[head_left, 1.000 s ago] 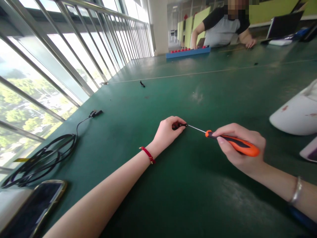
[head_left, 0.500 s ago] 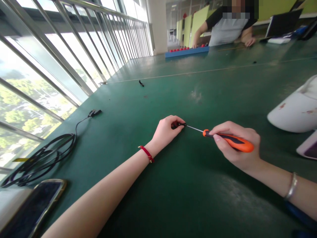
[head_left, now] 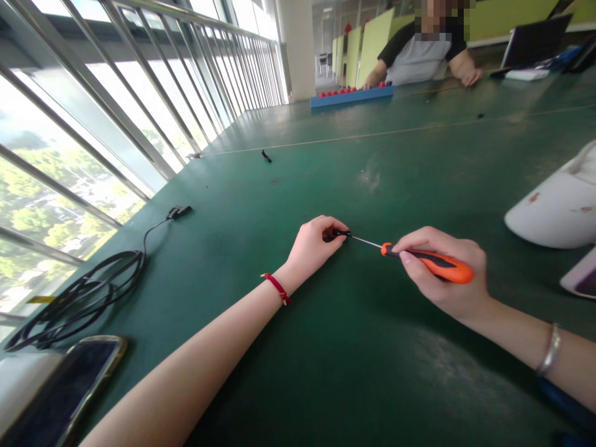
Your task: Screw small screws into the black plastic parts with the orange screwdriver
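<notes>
Probably light and stiff, the small, slim black part (head_left: 343, 233) sits pinched in the left hand (head_left: 311, 244) — the right hand (head_left: 447, 299) grasps the orange-and-black screwdriver (head_left: 454, 270) by its thick handle, likely its surest hold.

The left hand (head_left: 316, 241) hides much of a black part (head_left: 343, 233), and where the tip of the screwdriver (head_left: 428, 261) meets it is too small to make out. The right hand (head_left: 455, 299) covers some of the handle (head_left: 449, 268). A phone (head_left: 69, 391) is cut off at lower left, a white container (head_left: 556, 208) at right.
</notes>
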Action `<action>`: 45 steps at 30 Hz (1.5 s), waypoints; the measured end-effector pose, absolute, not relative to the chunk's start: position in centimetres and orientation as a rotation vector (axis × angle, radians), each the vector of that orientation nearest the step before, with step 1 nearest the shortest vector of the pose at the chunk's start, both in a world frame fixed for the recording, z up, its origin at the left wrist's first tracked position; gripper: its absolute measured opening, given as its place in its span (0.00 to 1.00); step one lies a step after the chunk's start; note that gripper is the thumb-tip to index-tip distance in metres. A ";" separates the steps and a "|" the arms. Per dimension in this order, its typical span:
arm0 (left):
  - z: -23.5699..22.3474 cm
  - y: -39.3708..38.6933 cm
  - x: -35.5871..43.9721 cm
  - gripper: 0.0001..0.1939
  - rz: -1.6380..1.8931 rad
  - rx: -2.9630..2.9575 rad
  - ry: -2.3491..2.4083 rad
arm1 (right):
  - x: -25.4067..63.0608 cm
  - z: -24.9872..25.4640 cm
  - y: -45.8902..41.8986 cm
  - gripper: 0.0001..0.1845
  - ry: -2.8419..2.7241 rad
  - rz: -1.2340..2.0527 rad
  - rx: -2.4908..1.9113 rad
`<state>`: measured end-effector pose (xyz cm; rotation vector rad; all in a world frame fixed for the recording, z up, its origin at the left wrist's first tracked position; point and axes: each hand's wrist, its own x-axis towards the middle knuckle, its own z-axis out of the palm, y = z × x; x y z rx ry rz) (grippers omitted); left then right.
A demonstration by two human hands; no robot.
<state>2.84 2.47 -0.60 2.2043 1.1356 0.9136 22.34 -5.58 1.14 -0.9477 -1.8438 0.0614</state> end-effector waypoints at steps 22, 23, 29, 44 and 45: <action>-0.5 2.4 2.8 0.07 0.900 2.199 1.148 | 22.2 0.9 -5.6 0.05 -1.745 0.120 -0.996; -0.5 2.4 2.8 0.07 0.897 2.201 1.150 | 22.2 0.8 -5.6 0.05 -1.730 0.128 -1.000; -0.5 2.4 2.8 0.08 0.892 2.216 1.146 | 22.4 0.5 -5.4 0.14 -1.681 0.179 -0.961; -0.5 2.4 2.8 0.08 0.876 2.241 1.172 | 22.7 -0.2 -4.8 0.22 -1.594 0.257 -0.880; -0.5 2.4 2.8 0.08 0.876 2.241 1.172 | 22.7 -0.1 -4.8 0.21 -1.616 0.275 -0.892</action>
